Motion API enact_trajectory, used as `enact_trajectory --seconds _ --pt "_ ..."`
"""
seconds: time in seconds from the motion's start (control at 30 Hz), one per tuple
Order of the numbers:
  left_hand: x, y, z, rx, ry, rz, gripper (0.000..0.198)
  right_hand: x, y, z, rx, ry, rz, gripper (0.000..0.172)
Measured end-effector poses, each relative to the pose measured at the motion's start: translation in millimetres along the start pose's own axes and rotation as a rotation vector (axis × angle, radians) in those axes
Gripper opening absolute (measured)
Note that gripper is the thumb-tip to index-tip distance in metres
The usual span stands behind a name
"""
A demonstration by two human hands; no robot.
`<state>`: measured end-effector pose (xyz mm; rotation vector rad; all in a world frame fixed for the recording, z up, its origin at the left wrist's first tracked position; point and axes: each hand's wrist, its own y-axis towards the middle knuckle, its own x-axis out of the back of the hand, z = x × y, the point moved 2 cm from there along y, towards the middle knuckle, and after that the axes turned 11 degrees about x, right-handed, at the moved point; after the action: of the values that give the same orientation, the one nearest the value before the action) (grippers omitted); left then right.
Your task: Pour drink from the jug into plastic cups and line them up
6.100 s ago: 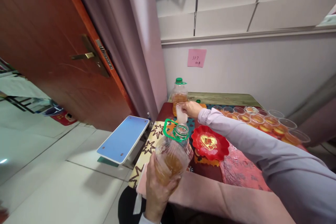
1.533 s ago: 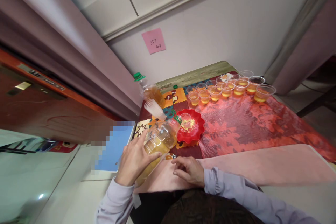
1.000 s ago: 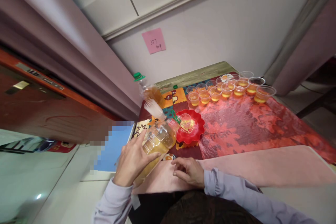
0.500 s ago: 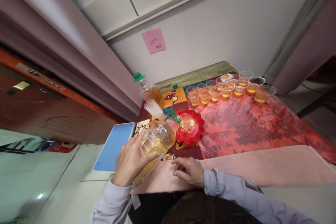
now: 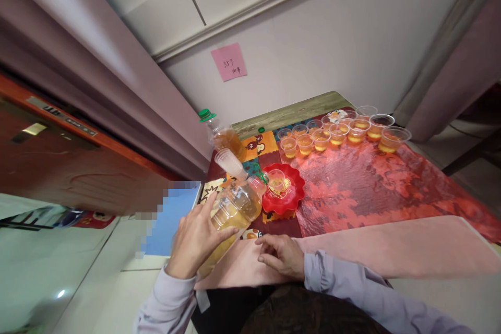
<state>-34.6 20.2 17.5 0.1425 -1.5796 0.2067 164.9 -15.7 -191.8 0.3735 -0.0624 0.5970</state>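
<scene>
My left hand [image 5: 192, 244] grips a large clear bottle [image 5: 235, 209] of amber liquid, tilted so its open neck points at a small clear cup [image 5: 277, 179]. That cup stands on a red scalloped plate [image 5: 285, 196] and holds some amber liquid. My right hand [image 5: 279, 254] rests on the pink cloth [image 5: 371, 245] at the table's near edge, fingers loosely curled, holding nothing.
A second bottle [image 5: 222, 134] with a green cap and a stack of empty cups [image 5: 230, 163] stand at the far left. Several filled cups [image 5: 340, 130] form rows at the back on a red plastic cover [image 5: 371, 177]. A wooden door [image 5: 58, 167] and a curtain are to the left.
Since six seconds ago the view has swung and a cup now stands on the red plate. Over the last second the tilted bottle and both hands have barely moved.
</scene>
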Motion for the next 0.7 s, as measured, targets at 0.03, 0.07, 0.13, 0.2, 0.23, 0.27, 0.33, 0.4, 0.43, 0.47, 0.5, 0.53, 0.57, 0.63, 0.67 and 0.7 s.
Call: enact_trajectory --seconds 0.03,0.07,0.13,0.2,0.23,0.27,0.33,0.4,0.43,0.47,0.5,0.53,0.57,0.63,0.67,0.7 --pt "0.2 0.0 -0.1 -0.002 -0.002 -0.002 0.097 0.2 0.0 0.1 -0.001 0.001 -0.001 0.032" --pt "0.5 0.0 -0.3 -0.002 -0.004 -0.003 0.096 0.5 -0.1 0.4 -0.001 0.000 -0.001 0.032" --pt "1.5 0.0 -1.0 0.000 0.000 0.005 0.096 0.9 0.0 1.2 -0.002 -0.003 -0.002 0.032" --pt "3.0 0.0 -2.1 0.007 0.005 0.015 0.096 1.0 0.1 1.9 -0.001 -0.004 -0.006 0.032" --pt "3.9 -0.1 -2.7 0.013 0.006 0.019 0.096 0.9 0.1 2.1 0.000 -0.003 -0.009 0.032" --pt "4.7 -0.2 -3.3 0.018 0.007 0.022 0.095 0.7 0.1 2.2 0.001 -0.001 -0.011 0.032" --pt "6.2 -0.3 -4.5 0.023 0.010 0.026 0.093 0.2 0.0 2.3 0.006 0.001 -0.015 0.032" --pt "6.8 -0.5 -5.0 0.024 0.016 0.031 0.093 0.0 -0.1 2.4 0.010 -0.002 -0.020 0.032" --pt "6.9 -0.5 -5.0 0.025 0.019 0.030 0.093 0.0 -0.2 2.5 0.012 -0.004 -0.022 0.032" --pt "6.8 -0.5 -4.8 0.024 0.021 0.026 0.093 0.2 -0.2 2.7 0.012 -0.005 -0.023 0.032" --pt "6.7 -0.5 -4.6 0.020 0.021 0.021 0.093 0.3 -0.2 2.9 0.011 -0.005 -0.022 0.032" --pt "6.6 -0.6 -4.4 0.015 0.020 0.015 0.093 0.5 -0.2 3.1 0.008 -0.003 -0.019 0.032" --pt "6.6 -0.6 -4.4 0.009 0.019 0.011 0.092 0.8 -0.1 3.4 0.005 -0.002 -0.016 0.032" --pt "6.8 -1.0 -4.7 0.004 0.021 0.016 0.093 1.3 0.2 4.1 0.000 0.001 -0.010 0.032" --pt "7.1 -1.2 -5.0 0.006 0.025 0.023 0.094 1.5 0.5 4.4 -0.002 0.001 -0.006 0.032" --pt "7.5 -1.4 -5.4 0.009 0.029 0.030 0.094 1.7 0.7 4.8 -0.004 0.000 -0.004 0.033"
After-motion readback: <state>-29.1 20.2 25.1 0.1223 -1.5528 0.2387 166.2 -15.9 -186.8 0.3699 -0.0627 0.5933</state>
